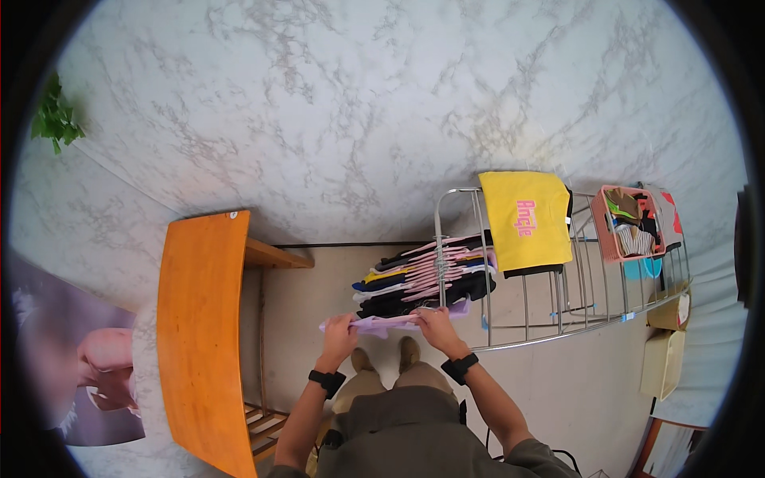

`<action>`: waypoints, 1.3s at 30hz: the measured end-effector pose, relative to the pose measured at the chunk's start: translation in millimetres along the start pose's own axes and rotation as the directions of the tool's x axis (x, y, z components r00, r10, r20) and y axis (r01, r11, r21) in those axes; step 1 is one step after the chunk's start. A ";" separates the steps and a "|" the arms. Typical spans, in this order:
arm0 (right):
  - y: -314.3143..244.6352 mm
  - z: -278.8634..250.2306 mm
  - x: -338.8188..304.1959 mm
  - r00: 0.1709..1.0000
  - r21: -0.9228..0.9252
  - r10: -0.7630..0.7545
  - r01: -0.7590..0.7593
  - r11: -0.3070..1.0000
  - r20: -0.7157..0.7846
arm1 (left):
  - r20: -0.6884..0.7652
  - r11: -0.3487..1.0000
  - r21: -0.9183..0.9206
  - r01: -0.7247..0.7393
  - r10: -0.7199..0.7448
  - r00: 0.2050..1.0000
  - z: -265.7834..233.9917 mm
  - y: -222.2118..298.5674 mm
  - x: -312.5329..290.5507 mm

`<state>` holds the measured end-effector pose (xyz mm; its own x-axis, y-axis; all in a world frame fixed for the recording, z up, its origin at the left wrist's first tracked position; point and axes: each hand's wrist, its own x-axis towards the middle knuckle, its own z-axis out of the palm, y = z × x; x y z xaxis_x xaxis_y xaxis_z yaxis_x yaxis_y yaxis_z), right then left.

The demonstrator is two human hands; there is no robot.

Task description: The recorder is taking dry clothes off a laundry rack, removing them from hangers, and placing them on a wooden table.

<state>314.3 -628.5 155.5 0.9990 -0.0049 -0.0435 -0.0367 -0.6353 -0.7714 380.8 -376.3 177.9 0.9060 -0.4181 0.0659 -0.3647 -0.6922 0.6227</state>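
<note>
- Lavender fabric garment (380, 326), one, on one pink hanger (403, 319), lower centre of frame.
- Two hands: I see left hand (341, 334) and right hand (437, 327) each gripping one end.
- One yellow cloth shirt (527, 223), right of centre.

Setting: domestic laundry corner, home-like; whether an actual home or a mock-up cannot be determined. Evidence: metal drying rack (518, 345) with clothes on hangers (390, 303); yellow garment (544, 239) draped over its bars; pink basket (603, 231) of small cloth items. Also noted: wooden table (202, 319), marble-patterned wall (319, 119), green foliage (56, 115), large picture (107, 422) at left.
</note>
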 end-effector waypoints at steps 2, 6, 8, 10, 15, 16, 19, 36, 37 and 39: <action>-11.0 7.9 -4.3 0.996 0.054 -0.085 0.084 0.995 0.015 | -0.040 0.997 0.069 -0.027 0.029 0.999 -15.7 11.0 -8.7; -41.9 23.2 -14.0 0.998 0.325 -0.056 0.062 0.944 -0.028 | -0.024 0.945 0.314 -0.089 0.102 0.995 -45.7 35.3 -26.5; -58.4 26.1 -18.7 0.999 0.343 -0.032 0.015 0.939 0.043 | -0.026 0.913 0.386 -0.129 0.150 0.988 -50.6 42.4 -31.7; -74.8 25.7 -22.3 0.995 0.369 -0.019 -0.020 0.929 0.101 | -0.096 0.884 0.465 -0.043 0.098 0.991 -54.8 42.5 -37.2; -104.0 16.8 -25.8 0.993 0.435 -0.107 0.076 0.897 0.047 | -0.120 0.886 0.463 -0.040 0.108 0.987 -67.6 26.0 -46.5; -107.9 14.8 -26.5 0.992 0.410 -0.118 0.091 0.908 0.042 | -0.107 0.890 0.455 -0.036 0.095 0.990 -70.9 23.3 -49.1; -119.0 10.5 -29.2 0.993 0.409 -0.074 0.031 0.912 0.090 | -0.143 0.932 0.363 -0.023 0.080 0.986 -78.9 19.3 -52.2; -215.5 59.4 -7.6 0.970 0.062 -0.226 0.221 0.973 0.088 | -0.426 0.978 -0.152 0.144 -0.196 0.883 -216.9 -112.5 -59.5; -221.1 61.8 -5.7 0.968 0.058 -0.235 0.231 0.971 0.091 | -0.424 0.954 -0.249 0.168 -0.263 0.867 -225.3 -124.7 -64.4; -233.6 65.2 -1.5 0.939 0.187 -0.329 0.306 0.934 0.106 | -0.376 0.906 -0.395 0.152 -0.311 0.873 -236.8 -145.9 -66.8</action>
<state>319.8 -429.8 294.4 0.9472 0.2856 0.1457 0.2668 -0.4502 -0.8521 424.3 -108.1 267.3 0.9851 0.0709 0.1568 -0.1075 -0.4581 0.8824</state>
